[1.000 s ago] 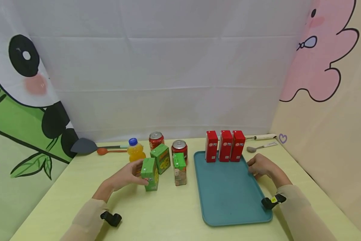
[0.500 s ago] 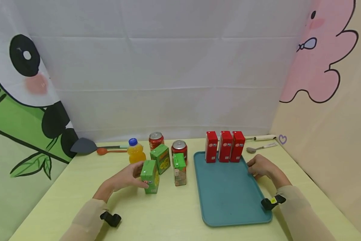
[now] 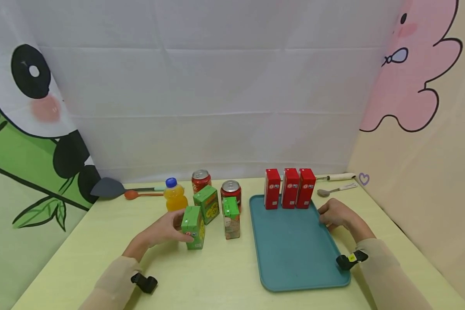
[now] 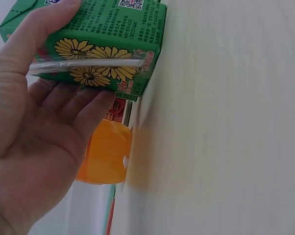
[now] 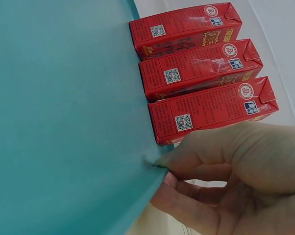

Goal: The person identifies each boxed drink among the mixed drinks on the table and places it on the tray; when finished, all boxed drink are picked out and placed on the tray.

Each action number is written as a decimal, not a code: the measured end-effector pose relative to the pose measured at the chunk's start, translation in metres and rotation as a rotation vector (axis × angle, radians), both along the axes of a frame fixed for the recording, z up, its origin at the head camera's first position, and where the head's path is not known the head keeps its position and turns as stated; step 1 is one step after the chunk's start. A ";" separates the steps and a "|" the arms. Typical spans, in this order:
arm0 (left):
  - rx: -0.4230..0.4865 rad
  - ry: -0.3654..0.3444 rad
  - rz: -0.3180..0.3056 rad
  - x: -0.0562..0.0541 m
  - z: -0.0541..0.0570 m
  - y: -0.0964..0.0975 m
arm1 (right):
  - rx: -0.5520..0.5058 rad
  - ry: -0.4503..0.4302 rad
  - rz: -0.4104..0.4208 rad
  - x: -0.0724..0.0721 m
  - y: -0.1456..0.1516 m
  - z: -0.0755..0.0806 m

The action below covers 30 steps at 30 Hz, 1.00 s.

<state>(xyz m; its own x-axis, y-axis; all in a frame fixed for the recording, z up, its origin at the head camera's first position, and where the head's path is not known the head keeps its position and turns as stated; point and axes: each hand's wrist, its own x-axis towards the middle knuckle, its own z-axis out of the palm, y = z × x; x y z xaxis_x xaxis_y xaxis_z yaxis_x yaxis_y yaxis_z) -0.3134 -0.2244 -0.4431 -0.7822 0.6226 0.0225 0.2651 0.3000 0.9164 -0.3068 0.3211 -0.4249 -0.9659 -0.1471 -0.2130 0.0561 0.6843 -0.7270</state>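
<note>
My left hand (image 3: 162,230) holds a green drink carton (image 3: 192,224) upright on the table, left of the tray. In the left wrist view the thumb lies on one face of it, the fingers at the opposite side, and a wrapped straw (image 4: 93,64) runs along its flowered side. At the tray's right rim, my right hand (image 3: 336,213) pinches the blue tray (image 3: 298,254) between thumb and fingers. Three red drink cartons (image 5: 206,105) stand in a row at the tray's far end, close beyond the right fingers.
Behind the held carton are another green carton (image 3: 207,204), an orange juice bottle (image 3: 176,198) and two red cans (image 3: 201,180). A green-topped carton (image 3: 232,219) stands nearer the tray. Spatula (image 3: 109,188) and orange spoon (image 3: 132,195) lie back left; a metal spoon (image 3: 324,192) back right.
The held green carton has shifted slightly toward me, and the left thumb has come a little farther across it. The right hand and the tray have stayed in place.
</note>
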 end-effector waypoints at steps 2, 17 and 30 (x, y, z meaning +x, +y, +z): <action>-0.005 0.003 0.006 0.001 0.002 0.001 | 0.004 -0.004 -0.003 0.000 0.000 0.000; -0.007 0.032 0.015 0.001 0.007 0.000 | -0.004 -0.007 -0.012 -0.001 0.001 -0.001; 0.060 0.088 -0.033 0.013 0.036 0.016 | 0.018 -0.015 -0.029 -0.003 0.002 -0.002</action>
